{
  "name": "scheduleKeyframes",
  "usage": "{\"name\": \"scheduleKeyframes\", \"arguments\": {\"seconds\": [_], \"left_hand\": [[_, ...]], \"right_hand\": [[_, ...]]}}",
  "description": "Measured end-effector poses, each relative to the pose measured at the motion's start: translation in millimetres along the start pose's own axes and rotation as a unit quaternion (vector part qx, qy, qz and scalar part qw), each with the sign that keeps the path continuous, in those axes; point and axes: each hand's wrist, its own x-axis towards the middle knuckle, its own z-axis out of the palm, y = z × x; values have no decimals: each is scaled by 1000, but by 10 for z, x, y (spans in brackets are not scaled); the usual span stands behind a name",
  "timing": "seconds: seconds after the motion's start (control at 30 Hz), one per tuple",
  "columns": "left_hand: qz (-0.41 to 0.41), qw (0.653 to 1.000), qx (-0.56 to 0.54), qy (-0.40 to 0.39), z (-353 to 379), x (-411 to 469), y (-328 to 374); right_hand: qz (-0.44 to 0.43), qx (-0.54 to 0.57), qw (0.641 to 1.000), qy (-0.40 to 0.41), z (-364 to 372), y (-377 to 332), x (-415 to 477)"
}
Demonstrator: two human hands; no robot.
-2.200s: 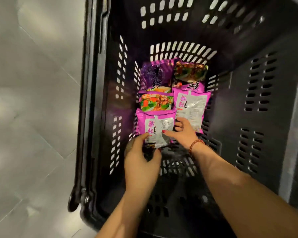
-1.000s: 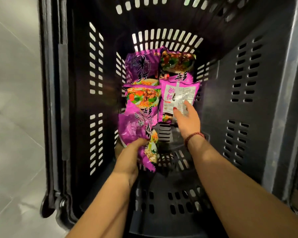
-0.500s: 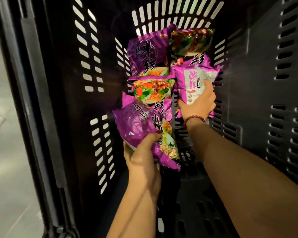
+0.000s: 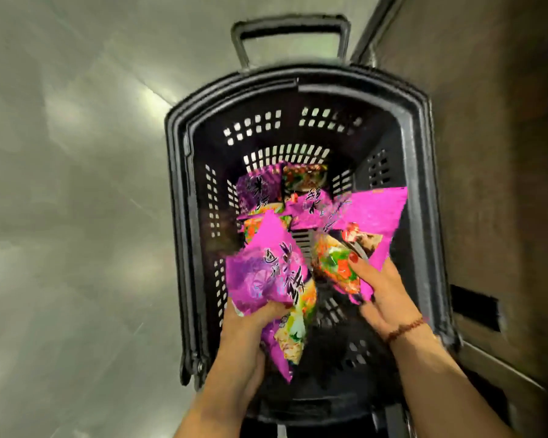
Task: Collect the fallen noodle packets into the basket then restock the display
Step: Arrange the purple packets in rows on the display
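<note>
**Both grips at lift-out.** Your left grip was clamped, fingers curled, on the lower part of a crumpled magenta-and-purple film noodle packet, which hung inside the basket mouth. Your right grip pinched a bright pink film noodle packet by its lower corner, with the red-nailed thumb on the printed face. That packet stood raised near the right wall.

Beneath both, the remaining purple packets lay flat on the bottom of the black slotted plastic basket. The basket stood on the grey tiled floor, with its pull handle at the far end.

The step appeared to be withdrawal for restocking. You probably did best to:

- raise each packet straight up, clear of the rim, before turning toward the display
- keep the two packets apart so the slippery film did not catch
- avoid squeezing the brittle noodle block

A corner pinch risked a slip, so a fuller hold was likely safer. The display itself was not identifiable in view.
</note>
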Motion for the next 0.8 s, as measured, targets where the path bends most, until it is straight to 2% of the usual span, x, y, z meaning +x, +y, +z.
{"name": "scheduleKeyframes", "arguments": {"seconds": [0.07,0.13,0.3,0.43,0.57,0.63,0.8], "left_hand": [[-4,999,22,-42,3,-376,290],[-18,996,33,-82,22,-802,611],[2,991,81,-106,-72,-1732,1290],[36,983,128,-130,-79,-2404,1747],[87,969,167,-162,4,-2916,1979],[86,958,185,-201,76,-3137,2021],[97,923,248,-276,408,-3607,2009]], "right_hand": [[13,42,998,-45,52,-283,-468],[27,81,995,-55,121,-527,-930],[9,32,998,-44,385,-1022,-1963],[-21,43,996,-78,565,-1320,-2786],[-81,75,987,-117,627,-1521,-3517],[-119,79,977,-159,641,-1559,-3812],[-135,131,976,-109,442,-1697,-4344]]}}
